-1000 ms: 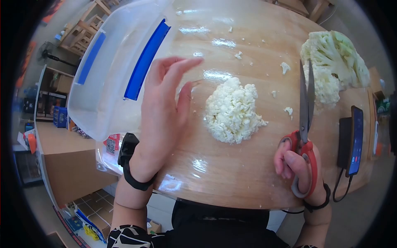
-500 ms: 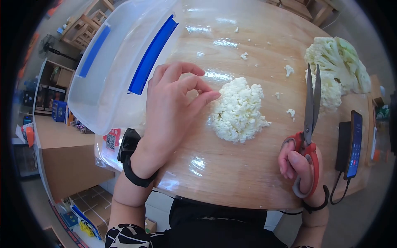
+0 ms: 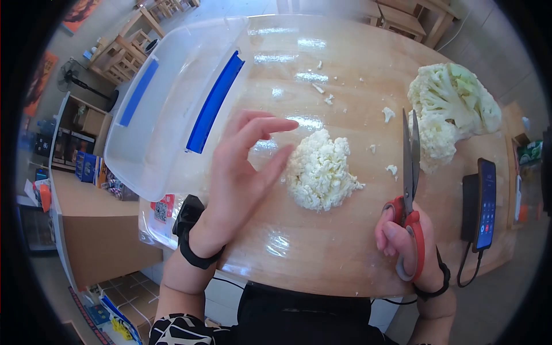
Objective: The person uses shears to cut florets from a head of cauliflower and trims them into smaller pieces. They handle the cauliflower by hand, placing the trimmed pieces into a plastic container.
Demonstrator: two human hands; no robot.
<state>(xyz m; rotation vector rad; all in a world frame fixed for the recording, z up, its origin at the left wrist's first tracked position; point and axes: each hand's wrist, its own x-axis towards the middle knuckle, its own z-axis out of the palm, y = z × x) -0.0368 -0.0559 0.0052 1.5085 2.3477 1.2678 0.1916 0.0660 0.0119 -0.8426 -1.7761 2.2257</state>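
My left hand (image 3: 244, 167) is open, thumb and fingers apart, just left of a white cauliflower piece (image 3: 322, 171) lying on the table. Its thumb tip comes right up to the edge of that piece. In my right hand (image 3: 399, 233) is a pair of scissors (image 3: 411, 167) with red and grey handles, blades pointing away from me and slightly parted. Beyond the scissors, to the right, sits a larger cut cauliflower head (image 3: 460, 103) with its pale green stem showing.
A clear plastic box (image 3: 135, 152) with blue clips stands at the left of the wooden table (image 3: 310, 247). Small cauliflower scraps (image 3: 388, 114) are scattered across the tabletop. On the right a phone (image 3: 486, 204) leans on a dark block, a cable (image 3: 462, 270) running below it.
My left thumb and fingers have spread from a pinch beside the cauliflower piece. A small stem scrap now shows farther up the table. The scissor blades are slightly closer together, and the whole view has shifted.
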